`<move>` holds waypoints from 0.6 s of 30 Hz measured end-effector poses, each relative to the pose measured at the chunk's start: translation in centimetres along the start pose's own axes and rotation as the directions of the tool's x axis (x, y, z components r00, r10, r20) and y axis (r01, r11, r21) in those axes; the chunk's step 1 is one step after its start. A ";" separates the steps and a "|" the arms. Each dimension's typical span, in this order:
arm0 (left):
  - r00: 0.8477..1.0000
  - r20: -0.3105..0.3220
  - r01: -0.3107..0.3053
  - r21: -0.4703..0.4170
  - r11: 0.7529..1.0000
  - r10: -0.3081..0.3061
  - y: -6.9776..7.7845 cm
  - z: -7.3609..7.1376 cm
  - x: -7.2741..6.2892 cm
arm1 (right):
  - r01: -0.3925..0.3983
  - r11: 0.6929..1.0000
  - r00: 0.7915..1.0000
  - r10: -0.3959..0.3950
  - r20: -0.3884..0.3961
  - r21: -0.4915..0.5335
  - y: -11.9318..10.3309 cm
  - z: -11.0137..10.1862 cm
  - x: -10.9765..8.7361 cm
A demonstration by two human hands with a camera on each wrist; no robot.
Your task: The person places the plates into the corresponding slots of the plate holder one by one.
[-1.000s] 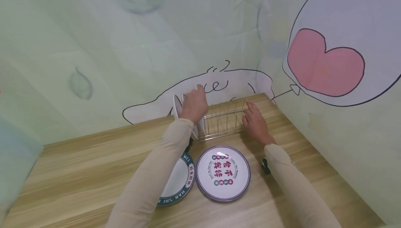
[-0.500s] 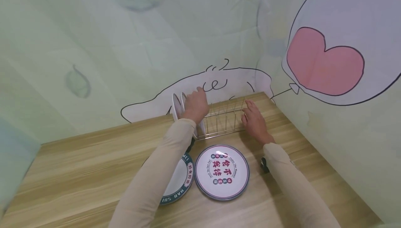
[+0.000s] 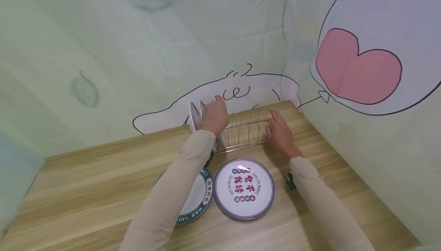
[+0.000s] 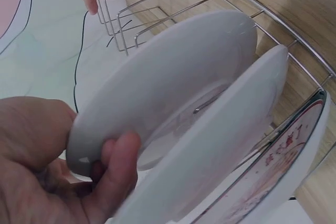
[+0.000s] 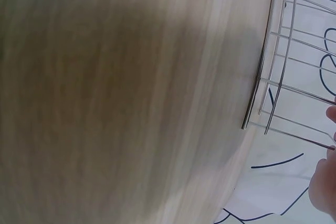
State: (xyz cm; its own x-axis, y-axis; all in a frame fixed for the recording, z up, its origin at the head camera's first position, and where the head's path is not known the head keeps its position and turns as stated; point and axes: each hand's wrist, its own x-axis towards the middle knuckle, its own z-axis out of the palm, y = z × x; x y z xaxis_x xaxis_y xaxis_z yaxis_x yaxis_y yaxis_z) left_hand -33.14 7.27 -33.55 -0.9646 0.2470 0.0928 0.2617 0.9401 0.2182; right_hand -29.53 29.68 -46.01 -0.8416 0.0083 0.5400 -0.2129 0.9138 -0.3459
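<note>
Below left hand [image 3: 215, 117], green-rimmed plate [image 3: 197, 196]: "HAO SHI"

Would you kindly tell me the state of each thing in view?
Rack: on the table, partly filled
Held plate: on edge in the rack
Two other racked plates: on edge
Green-rimmed plate: flat, partly hidden by the left sleeve
Red-lettered plate: flat, face up
Left hand: gripping the held plate's rim
Right hand: holding the rack's end

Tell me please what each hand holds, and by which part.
The left hand pinches the rightmost racked white round plate by its rim; the right hand holds the silver metal wire rack at its right end.
</note>
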 end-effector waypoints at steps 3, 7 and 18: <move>1.000 -0.003 -0.006 0.019 1.000 0.006 0.1 -0.1 -0.1 | 0.004 1.000 1.000 -0.004 -0.001 0.001 0.0 0.1 0.0; 1.000 -0.016 -0.014 0.057 0.998 0.015 0.2 -0.3 -0.3 | 0.018 1.000 1.000 -0.017 -0.006 0.008 -0.2 0.0 0.0; 0.997 -0.050 -0.045 0.193 0.980 0.056 -0.2 -0.4 -0.8 | 0.016 1.000 1.000 -0.016 -0.006 -0.002 -0.7 0.0 0.0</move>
State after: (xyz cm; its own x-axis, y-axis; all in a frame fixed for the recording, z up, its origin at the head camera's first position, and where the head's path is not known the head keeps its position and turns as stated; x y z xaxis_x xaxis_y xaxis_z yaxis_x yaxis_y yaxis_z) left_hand -32.36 6.77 -33.30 -0.9456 0.2868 0.1536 0.2934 0.9557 0.0219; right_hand -29.34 29.02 -45.78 -0.8354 -0.0037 0.5497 -0.2251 0.9146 -0.3358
